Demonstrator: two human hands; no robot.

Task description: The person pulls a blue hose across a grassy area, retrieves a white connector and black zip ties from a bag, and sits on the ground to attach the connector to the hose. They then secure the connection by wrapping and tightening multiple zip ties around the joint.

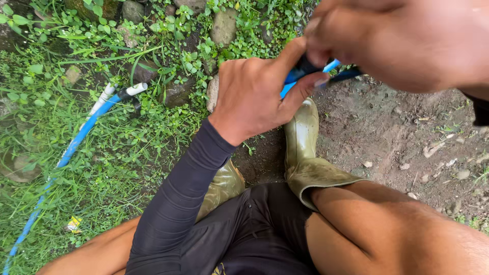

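Person crouched over bare dirt at the edge of a grassy, stony patch, view straight down. Left hand (254, 97), in a long black sleeve (178, 203), is closed around a blue hose end (288, 86) with a black fitting, thumb pressed along its top. Right hand (402, 40) comes in close to the lens, blurred, fingers curled tight onto the same fitting just right of the left thumb; the two hands touch there. A short blue and dark stub shows between them, exact shape of the fitting unclear. The hose end sits directly above the toe of an olive rubber boot (305, 153), which stands on the dirt; a second boot (224, 186) lies mostly hidden under the left forearm. Black shorts (260, 234) and bare knees fill the frame below the boots. Well left of the boot, a second blue hose (66, 153) runs diagonally through the grass, ending in a white fitting (135, 89) near some stones (224, 25).
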